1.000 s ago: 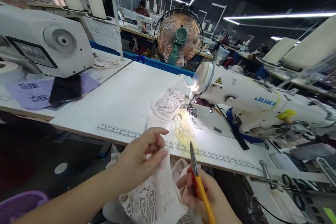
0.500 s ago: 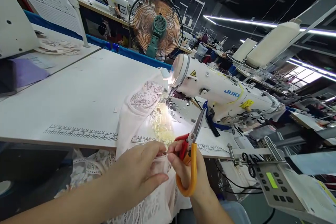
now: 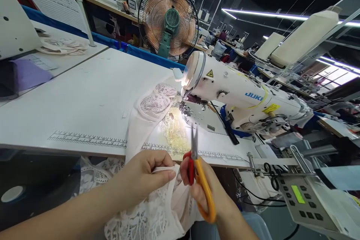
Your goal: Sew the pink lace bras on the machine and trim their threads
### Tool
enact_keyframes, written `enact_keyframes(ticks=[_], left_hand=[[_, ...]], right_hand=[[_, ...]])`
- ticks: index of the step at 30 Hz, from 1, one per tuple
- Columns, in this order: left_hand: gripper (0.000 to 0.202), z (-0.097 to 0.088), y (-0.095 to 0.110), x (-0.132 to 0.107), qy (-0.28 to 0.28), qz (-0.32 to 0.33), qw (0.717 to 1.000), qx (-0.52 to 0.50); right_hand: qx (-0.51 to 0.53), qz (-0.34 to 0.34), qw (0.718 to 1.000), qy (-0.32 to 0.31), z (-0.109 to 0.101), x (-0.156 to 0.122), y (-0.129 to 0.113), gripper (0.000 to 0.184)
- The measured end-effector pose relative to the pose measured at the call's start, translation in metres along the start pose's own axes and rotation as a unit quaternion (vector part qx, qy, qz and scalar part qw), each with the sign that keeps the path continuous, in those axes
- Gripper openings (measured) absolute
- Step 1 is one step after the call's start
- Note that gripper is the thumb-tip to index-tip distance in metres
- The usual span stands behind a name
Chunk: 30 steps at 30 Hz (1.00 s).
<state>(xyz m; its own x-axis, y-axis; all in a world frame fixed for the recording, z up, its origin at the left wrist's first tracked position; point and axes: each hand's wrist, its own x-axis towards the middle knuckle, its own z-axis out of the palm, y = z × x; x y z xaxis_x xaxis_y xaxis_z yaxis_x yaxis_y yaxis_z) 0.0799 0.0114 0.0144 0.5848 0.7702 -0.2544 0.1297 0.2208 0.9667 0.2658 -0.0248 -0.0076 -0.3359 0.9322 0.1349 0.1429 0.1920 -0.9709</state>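
Note:
My left hand (image 3: 153, 174) pinches the edge of a pale pink lace garment (image 3: 165, 206) between thumb and fingers at the table's front edge. The garment's lace part hangs below that hand, while a lace cup section (image 3: 156, 103) lies up on the table beside the sewing machine's needle area. My right hand (image 3: 208, 183) is closed around scissors (image 3: 206, 195) with orange and red handles, their blades pointing up and away from me. Part of the garment lies close under the right hand; whether its fingers touch the cloth I cannot tell.
A white sewing machine (image 3: 239, 90) stands lit on the white table (image 3: 84, 93), with yellowish tape (image 3: 176, 129) before it. Behind is a large fan (image 3: 168, 22). A control panel (image 3: 305, 198) juts out at right. More lace pieces (image 3: 97, 176) hang at lower left.
My hands have moved apart slightly. The right hand has turned, so the scissors now point more straight up and sit lower. My left thumb has closed onto the garment's edge.

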Motion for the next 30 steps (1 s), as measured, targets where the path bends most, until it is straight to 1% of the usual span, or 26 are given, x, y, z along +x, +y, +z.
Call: enact_keyframes(ticks=[2,4,6,12,16,22,25,30], left_hand=[[0.023,-0.002,0.000,-0.001,0.018,-0.015,1.000,-0.015],[0.023,-0.003,-0.001,-0.001,0.035,-0.018,0.999,-0.026],[0.022,-0.005,-0.001,-0.001,0.045,-0.026,0.998,-0.029],[0.024,-0.005,0.003,0.002,0.069,-0.061,0.996,0.000],[0.024,-0.006,0.004,0.003,0.083,-0.084,0.993,0.004],[0.026,-0.008,0.001,0.004,0.088,-0.086,0.992,-0.008],[0.026,-0.009,-0.001,0.004,0.082,-0.080,0.993,-0.025],[0.025,-0.010,-0.001,0.004,0.074,-0.073,0.994,-0.032]], right_hand=[[-0.036,0.013,0.997,-0.071,-0.008,-0.005,0.001,0.055],[-0.077,0.019,0.988,-0.131,-0.011,-0.009,0.001,0.060],[-0.098,0.017,0.983,-0.156,-0.012,-0.012,0.001,0.060],[-0.181,0.028,0.972,-0.149,-0.009,-0.015,0.000,0.067],[-0.205,0.044,0.966,-0.149,-0.009,-0.016,0.002,0.067],[-0.229,0.076,0.960,-0.144,-0.008,-0.017,0.002,0.062],[-0.237,0.092,0.957,-0.139,-0.008,-0.016,0.001,0.059],[-0.244,0.095,0.955,-0.142,-0.008,-0.015,0.001,0.059]])
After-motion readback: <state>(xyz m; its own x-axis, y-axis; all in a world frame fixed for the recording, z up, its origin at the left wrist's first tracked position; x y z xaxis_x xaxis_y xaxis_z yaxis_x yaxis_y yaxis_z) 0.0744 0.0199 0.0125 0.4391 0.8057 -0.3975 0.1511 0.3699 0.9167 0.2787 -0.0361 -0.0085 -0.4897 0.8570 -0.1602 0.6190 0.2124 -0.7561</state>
